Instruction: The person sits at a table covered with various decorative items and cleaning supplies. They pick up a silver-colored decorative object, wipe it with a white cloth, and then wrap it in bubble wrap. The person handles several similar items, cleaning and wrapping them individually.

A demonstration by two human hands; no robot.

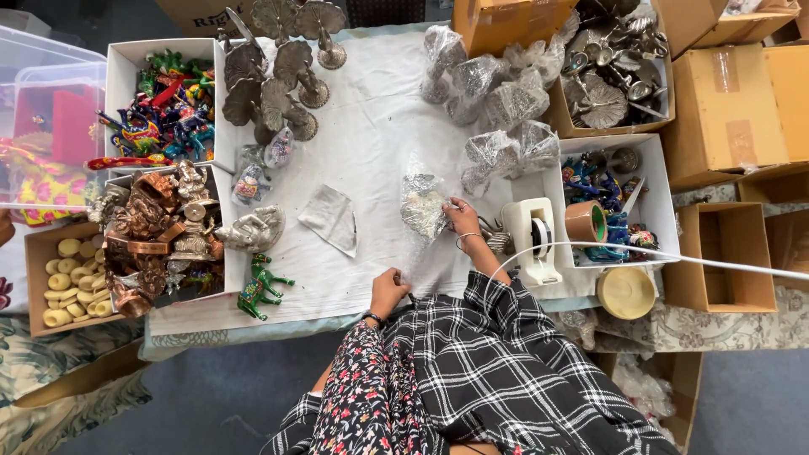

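My right hand (463,221), with a bangle on the wrist, grips a silver ornament (421,205) that sits inside crinkled clear plastic wrap on the white cloth (371,126). My left hand (388,291) is closer to my body and pinches the lower end of the same clear plastic wrap (419,268). A white tape dispenser (531,240) stands just right of my right hand, with a brown tape roll (586,222) beside it. Several wrapped silver ornaments (497,101) lie beyond my hands.
Bare silver peacock figures (278,76) stand at the back left. White boxes hold colourful figurines (164,105) and copper and silver statues (156,240). A silver elephant (253,229), a green horse (259,286) and a plastic scrap (330,217) lie left. Cardboard boxes (729,101) crowd the right.
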